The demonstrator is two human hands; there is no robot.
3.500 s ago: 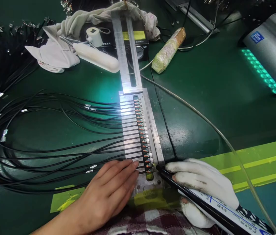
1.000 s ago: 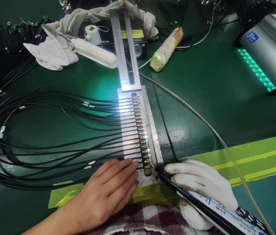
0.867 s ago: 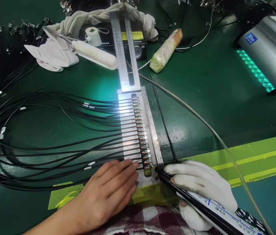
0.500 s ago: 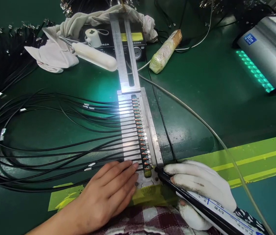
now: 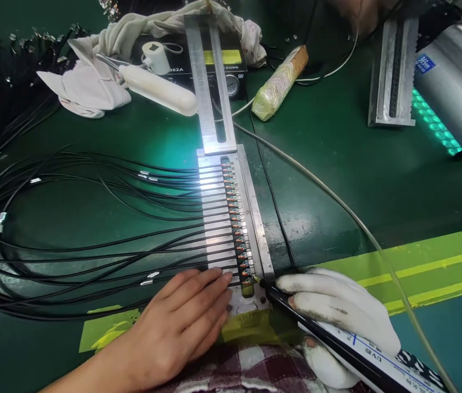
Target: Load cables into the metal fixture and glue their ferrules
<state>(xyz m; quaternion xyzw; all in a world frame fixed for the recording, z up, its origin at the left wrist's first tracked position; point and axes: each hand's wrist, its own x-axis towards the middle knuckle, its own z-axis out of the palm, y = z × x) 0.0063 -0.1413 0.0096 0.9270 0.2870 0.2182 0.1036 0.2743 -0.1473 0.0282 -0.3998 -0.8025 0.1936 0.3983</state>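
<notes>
My bare left hand (image 5: 188, 322) lies flat, fingers stretched out, over the lower end of a metal fixture (image 5: 217, 229) and the nearest black cables (image 5: 177, 248). The cables lie side by side across the fixture, their small stripped ends (image 5: 237, 225) lined up over its dark slot. In a white glove with dirty fingertips, my right hand (image 5: 337, 305) grips a black glue pen (image 5: 308, 322) with a white label reading "UV". Its tip meets or nearly meets the lowest cable end; I cannot tell which.
Behind the fixture are a slotted metal bar (image 5: 206, 93), a white-handled tool (image 5: 157, 90), a white cloth (image 5: 87, 87) and a wrapped block (image 5: 278, 84). Upper right: another metal fixture (image 5: 380, 82), a lamp (image 5: 456, 82) and another person's blurred hand (image 5: 356, 13). A hose (image 5: 325, 185) crosses the right.
A second metal fixture now stands beside the lamp at the upper right, with another person's blurred hand above it. My hands and the pen are almost unmoved; the view has shifted slightly.
</notes>
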